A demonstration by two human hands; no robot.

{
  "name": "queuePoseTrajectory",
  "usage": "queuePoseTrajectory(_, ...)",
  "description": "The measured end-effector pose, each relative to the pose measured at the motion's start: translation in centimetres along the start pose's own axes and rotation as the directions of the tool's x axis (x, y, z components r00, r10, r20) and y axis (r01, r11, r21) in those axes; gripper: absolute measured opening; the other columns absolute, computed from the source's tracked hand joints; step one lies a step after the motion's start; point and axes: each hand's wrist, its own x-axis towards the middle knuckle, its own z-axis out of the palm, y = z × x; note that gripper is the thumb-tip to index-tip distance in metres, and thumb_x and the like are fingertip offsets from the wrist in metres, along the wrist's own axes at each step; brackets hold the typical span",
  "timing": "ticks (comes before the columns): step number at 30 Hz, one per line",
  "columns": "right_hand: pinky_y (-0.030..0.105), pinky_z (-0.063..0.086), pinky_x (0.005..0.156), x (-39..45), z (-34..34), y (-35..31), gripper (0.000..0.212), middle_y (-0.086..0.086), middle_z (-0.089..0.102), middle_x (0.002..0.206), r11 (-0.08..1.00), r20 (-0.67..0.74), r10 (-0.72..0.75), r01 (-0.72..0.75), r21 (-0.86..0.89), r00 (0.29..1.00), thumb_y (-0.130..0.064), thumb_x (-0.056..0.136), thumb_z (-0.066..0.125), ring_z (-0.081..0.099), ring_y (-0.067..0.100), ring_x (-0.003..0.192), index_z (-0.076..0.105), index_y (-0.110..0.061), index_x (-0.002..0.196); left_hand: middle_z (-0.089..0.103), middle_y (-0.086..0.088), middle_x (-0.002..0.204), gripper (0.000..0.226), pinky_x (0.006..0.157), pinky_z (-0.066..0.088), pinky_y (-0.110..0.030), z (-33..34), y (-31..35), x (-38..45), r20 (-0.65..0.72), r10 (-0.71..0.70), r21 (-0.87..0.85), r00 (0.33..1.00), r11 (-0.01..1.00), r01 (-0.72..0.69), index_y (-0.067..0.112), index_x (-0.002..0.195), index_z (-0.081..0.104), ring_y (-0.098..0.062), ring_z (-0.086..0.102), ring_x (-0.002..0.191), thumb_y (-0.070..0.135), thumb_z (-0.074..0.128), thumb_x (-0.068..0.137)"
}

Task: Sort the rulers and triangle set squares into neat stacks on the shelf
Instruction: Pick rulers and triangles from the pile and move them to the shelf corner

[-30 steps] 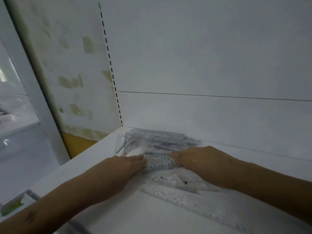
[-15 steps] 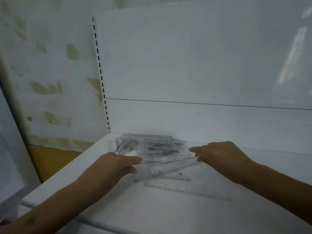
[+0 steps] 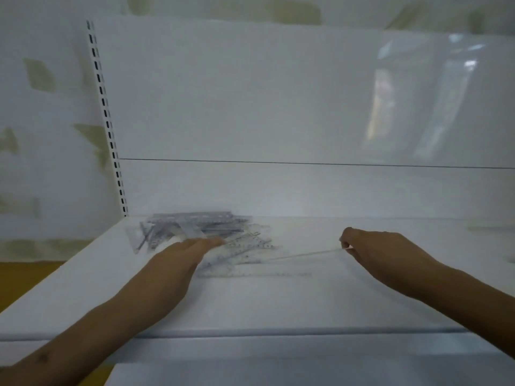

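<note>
A loose pile of clear plastic rulers and set squares (image 3: 195, 231) lies at the back left of the white shelf (image 3: 250, 302). My left hand (image 3: 178, 260) rests flat on the pile's near edge, fingers straight. My right hand (image 3: 376, 252) is off to the right of the pile and pinches the end of one clear ruler (image 3: 303, 254), which is lifted edge-on and slants down to the left toward the pile. Another long ruler (image 3: 256, 273) lies flat in front of the pile. The frame is blurred, so I cannot tell single pieces apart.
The white back panel (image 3: 278, 107) stands behind the shelf, with a slotted upright (image 3: 107, 121) at its left edge. The shelf's front lip (image 3: 250, 332) runs across the view below my arms. Bare shelf surface stretches to the right of my right hand.
My right hand has moved right, away from the pile, drawing one ruler out with it. My left hand stays on the pile. The view has tilted up.
</note>
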Motion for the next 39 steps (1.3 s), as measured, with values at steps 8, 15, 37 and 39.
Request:
queuePoseTrajectory(8, 0.018, 0.037, 0.092, -8.0, 0.9, 4.2, 0.056, -0.011, 0.055, 0.116, 0.985, 0.061, 0.138, -0.143, 0.091, 0.989, -0.061, 0.094, 0.012, 0.048, 0.006, 0.105, 0.04, -0.039, 0.138, 0.049, 0.012, 0.095, 0.038, 0.079, 0.04, -0.015, 2.5, 5.1, 1.9, 0.036, 0.063, -0.21, 0.997, 0.976, -0.054, 0.063, 0.127, 0.02, -0.002, 0.05, 0.087, 0.062, 0.018, 0.089)
queuePoseTrajectory(15, 0.016, 0.036, 0.086, -13.4, 0.3, 7.5, 0.047, -0.01, 0.045, 0.102, 0.924, 0.174, 0.288, -0.321, 0.21, 0.942, -0.048, 0.099, 0.026, 0.043, 0.005, 0.094, 0.036, -0.033, 0.142, 0.045, 0.016, 0.089, 0.051, 0.069, 0.038, -0.015, 5.9, 10.6, 6.2, 0.067, 0.105, -0.236, 0.992, 0.968, -0.087, 0.038, 0.141, 0.031, -0.004, 0.049, 0.079, 0.04, 0.046, 0.092)
queuePoseTrajectory(37, 0.004, 0.04, 0.067, -32.5, -3.6, 36.3, 0.028, -0.024, 0.052, 0.11, 0.784, 0.028, 0.589, -0.58, 0.221, 0.807, -0.037, 0.094, 0.05, 0.049, -0.012, 0.094, 0.048, -0.039, 0.122, 0.056, 0.017, 0.095, 0.047, 0.062, 0.041, -0.01, 19.2, 39.0, 20.9, 0.12, 0.191, -0.492, 0.974, 0.864, -0.109, 0.036, 0.132, 0.044, -0.003, 0.052, 0.068, 0.044, 0.056, 0.087)
queuePoseTrajectory(39, 0.008, 0.044, 0.072, -33.0, -3.1, 38.5, 0.03, -0.018, 0.055, 0.117, 0.75, 0.046, 0.624, -0.614, 0.246, 0.78, -0.037, 0.094, 0.05, 0.052, -0.005, 0.099, 0.049, -0.036, 0.124, 0.059, 0.012, 0.094, 0.047, 0.064, 0.043, -0.01, 20.5, 40.6, 22.3, 0.166, 0.183, -0.527, 0.969, 0.847, -0.07, 0.036, 0.132, 0.045, -0.002, 0.054, 0.071, 0.045, 0.057, 0.087)
